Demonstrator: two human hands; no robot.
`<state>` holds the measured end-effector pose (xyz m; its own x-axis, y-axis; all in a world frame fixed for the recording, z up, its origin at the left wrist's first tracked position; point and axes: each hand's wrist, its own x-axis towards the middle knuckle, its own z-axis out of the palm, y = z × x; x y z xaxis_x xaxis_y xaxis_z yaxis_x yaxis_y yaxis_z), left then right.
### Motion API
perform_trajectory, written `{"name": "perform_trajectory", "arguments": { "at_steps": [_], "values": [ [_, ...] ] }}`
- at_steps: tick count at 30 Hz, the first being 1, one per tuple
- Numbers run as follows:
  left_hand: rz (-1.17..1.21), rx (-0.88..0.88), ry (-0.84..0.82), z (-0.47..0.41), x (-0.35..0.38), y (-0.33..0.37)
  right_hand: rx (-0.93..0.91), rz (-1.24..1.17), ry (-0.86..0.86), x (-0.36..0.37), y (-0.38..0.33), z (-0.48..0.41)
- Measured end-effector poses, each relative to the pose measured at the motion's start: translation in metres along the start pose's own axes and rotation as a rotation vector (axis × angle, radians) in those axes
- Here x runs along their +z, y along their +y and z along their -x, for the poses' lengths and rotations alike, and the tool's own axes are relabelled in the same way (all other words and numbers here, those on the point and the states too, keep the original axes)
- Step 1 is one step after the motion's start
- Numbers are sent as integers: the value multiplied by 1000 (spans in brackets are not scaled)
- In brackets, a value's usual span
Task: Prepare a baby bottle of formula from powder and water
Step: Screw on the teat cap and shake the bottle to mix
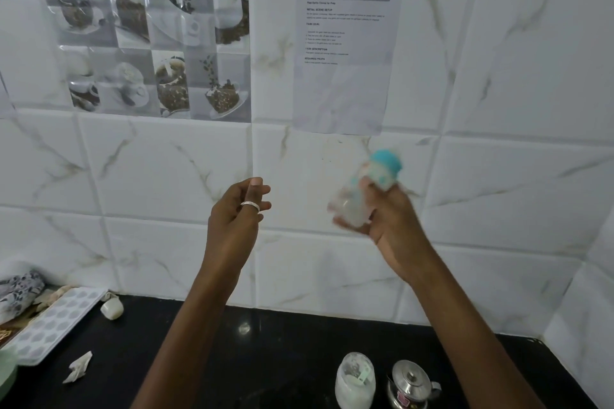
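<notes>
My right hand grips a baby bottle raised in front of the tiled wall; the bottle is motion-blurred, with a teal cap at its top and a pale, milky body. My left hand is lifted beside it, apart from the bottle, fingers loosely curled and holding nothing, a silver ring on one finger. On the black counter below stand a clear jar of white powder with a pale scoop inside and a small steel kettle.
At the left of the black counter lie a white moulded tray, a small white cap-like piece, a crumpled paper scrap and a patterned cloth. A printed sheet hangs on the tiled wall.
</notes>
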<state>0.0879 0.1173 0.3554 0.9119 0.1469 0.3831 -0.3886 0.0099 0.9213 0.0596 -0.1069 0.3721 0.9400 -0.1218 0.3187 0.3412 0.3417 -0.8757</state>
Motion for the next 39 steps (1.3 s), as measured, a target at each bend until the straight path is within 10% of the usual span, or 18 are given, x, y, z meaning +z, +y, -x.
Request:
{"name": "perform_trajectory", "arguments": {
  "at_steps": [3, 8, 14, 19, 24, 30, 35, 39],
  "values": [
    [1, 0, 1, -1, 1, 2, 66, 163, -170, -2, 7, 12],
    [-5, 8, 10, -2, -3, 3, -107, -213, 135, -1, -3, -1],
    [10, -6, 12, -4, 1, 4, 93, 251, -180, 4, 19, 23],
    [7, -5, 14, -4, -2, 3, -109, -197, 194, -3, -1, 6],
    [20, -5, 15, -4, 0, 4, 107, 232, -109, -3, 18, 23],
    [14, -1, 17, -3, -3, 4, -157, -257, 179, -8, -7, 9],
    [20, -1, 11, -2, 0, 4, 79, 224, -157, -2, 11, 26],
    [6, 5, 0, 1, -1, 3, -59, -148, 35, -4, -5, 17]
  ]
}}
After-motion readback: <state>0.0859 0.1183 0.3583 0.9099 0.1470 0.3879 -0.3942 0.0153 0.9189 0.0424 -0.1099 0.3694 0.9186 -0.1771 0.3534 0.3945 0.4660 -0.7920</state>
